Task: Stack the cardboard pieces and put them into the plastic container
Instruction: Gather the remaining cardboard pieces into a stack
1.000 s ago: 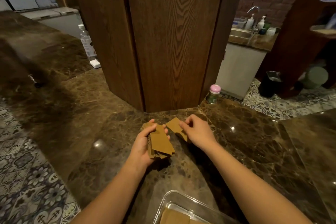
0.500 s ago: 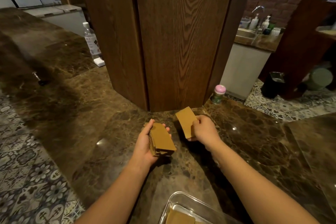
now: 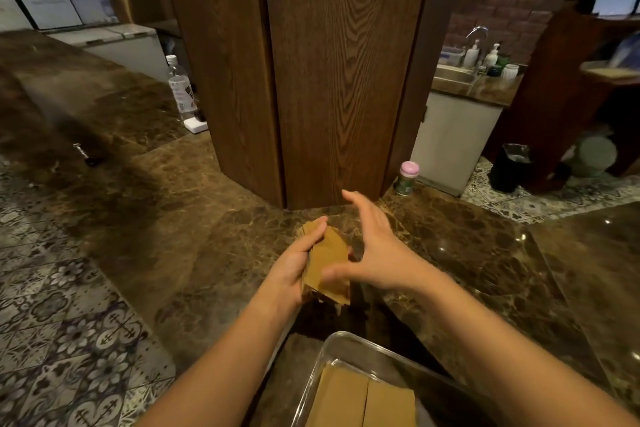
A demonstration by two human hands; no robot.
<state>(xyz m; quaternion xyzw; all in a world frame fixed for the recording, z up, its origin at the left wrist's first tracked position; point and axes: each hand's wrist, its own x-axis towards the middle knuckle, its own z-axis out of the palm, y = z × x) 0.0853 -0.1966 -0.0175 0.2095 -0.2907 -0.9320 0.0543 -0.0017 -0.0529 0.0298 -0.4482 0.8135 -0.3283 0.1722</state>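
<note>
Cardboard pieces: we hold them as one stack in the left hand, above the marble counter, beyond the plastic container.
Left hand: fingers and thumb curled round the stack's left edge; it carries the full stack.
Right hand: fingers spread and straight, gripping nothing; the thumb lies against the stack's near right corner, the fingers arch above its far end.
Change: half a second ago the right hand pinched a single piece, held upright beside the stack. That piece now lies on top of the stack, and the right hand has let go.
Meaning: we judge that one more piece has joined the stack. The edges are uneven, so we would square them before loading.
Plastic container: near edge of the view, closer to us than the hands; it already holds two flat cardboard stacks side by side.
Marble counter: no loose pieces show on it near the hands.
Wooden column: stands behind the hands.
</note>
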